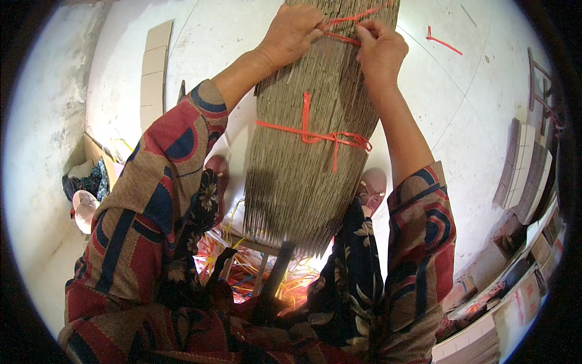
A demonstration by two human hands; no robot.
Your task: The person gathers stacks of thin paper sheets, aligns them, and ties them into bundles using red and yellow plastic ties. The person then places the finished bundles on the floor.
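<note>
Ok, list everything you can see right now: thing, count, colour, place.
Cardboard stack: one, grey-brown, on edge at centre, across the lap.
Tied strap: one, red, knotted around the stack's middle.
Top strap: one, red, at the stack's far end, between both hands.
Loose strap: one, red, on the floor upper right.
Strap pile: many, yellow and red, under the stack.
Cardboard strips: one row, tan, floor upper left.
Card piles: several, grey and white, right.
Floor: white.
Left hand: pinching the top strap.
Right hand: pinching the top strap.
</note>
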